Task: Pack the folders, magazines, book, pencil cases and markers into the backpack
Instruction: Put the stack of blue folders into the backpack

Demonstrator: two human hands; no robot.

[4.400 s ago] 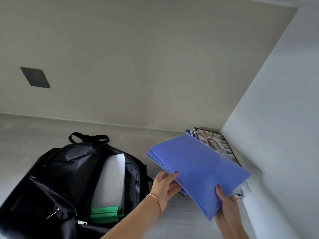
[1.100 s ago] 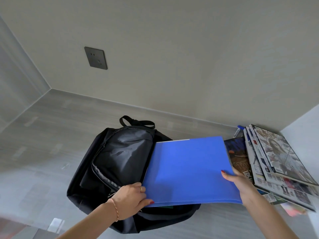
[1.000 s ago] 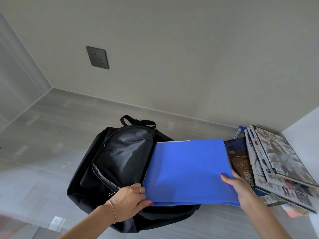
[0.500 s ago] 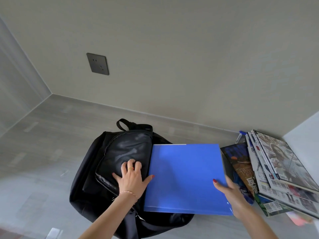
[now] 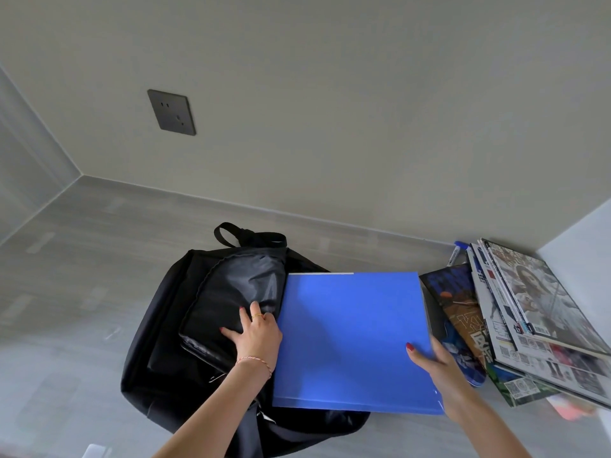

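— What goes into the black fabric backpack (image 5: 205, 312)?
— A flat blue plastic folder (image 5: 350, 338), lying across its open right side; the inside is hidden.
— And the hands?
— The right hand (image 5: 436, 368) grips the folder's right edge, thumb on top. The left hand (image 5: 256, 337) presses flat-fingered on the backpack's front pocket, touching the folder's left edge.
— Anything else?
— A stack of glossy magazines (image 5: 529, 312) and one blue-capped marker (image 5: 458, 252), on the grey surface (image 5: 82, 259).
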